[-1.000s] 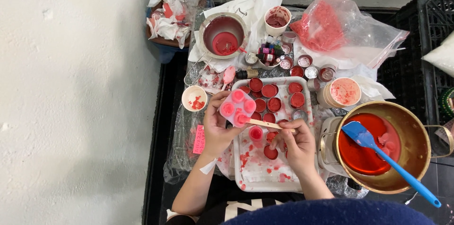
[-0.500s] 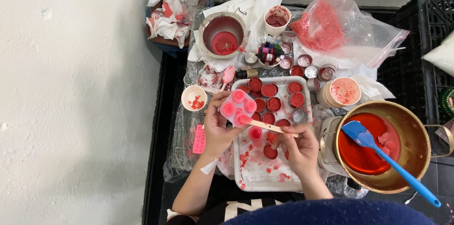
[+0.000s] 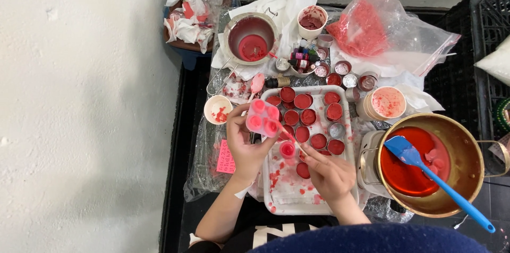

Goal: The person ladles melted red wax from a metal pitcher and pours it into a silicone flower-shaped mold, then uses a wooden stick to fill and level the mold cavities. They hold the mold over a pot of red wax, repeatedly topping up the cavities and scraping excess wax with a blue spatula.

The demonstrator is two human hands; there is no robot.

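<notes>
Left hand (image 3: 245, 144) grips 1 pink mold (image 3: 263, 117) with 4 cavities; right hand (image 3: 329, 176) pinches 1 stick (image 3: 284, 132) poking into it, above the tray (image 3: 289, 200).

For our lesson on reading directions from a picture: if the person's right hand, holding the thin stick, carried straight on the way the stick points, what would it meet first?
The right hand aims its stick up-left at the pink mould in the left hand. The tip already seems to touch it, though depth is unclear.
</notes>
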